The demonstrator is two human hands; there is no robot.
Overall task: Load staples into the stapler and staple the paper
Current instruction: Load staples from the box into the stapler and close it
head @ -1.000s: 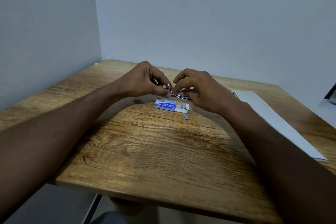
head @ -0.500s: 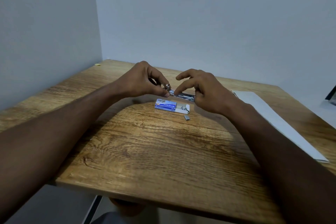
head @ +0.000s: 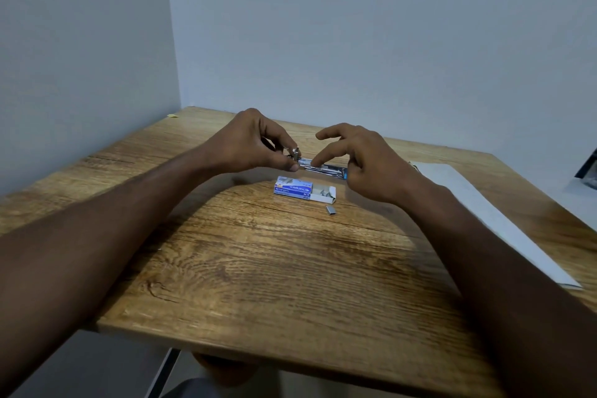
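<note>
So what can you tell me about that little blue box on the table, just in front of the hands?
The staple box is a small, flat cardboard carton, blue and white with print too small to read from here. It lies flat on the wooden table, just nearer the camera than both hands, touched by neither. Its white inner tray is slid out to the right, showing a few metal staple strips inside. One loose staple strip lies on the table just in front of the tray, apart from it.

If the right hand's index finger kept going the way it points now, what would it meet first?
The right hand points its index finger down and left at the stapler, and the tip looks to be on or just above the open metal channel. That comes first; the left hand lies beyond. Depth is uncertain.
</note>
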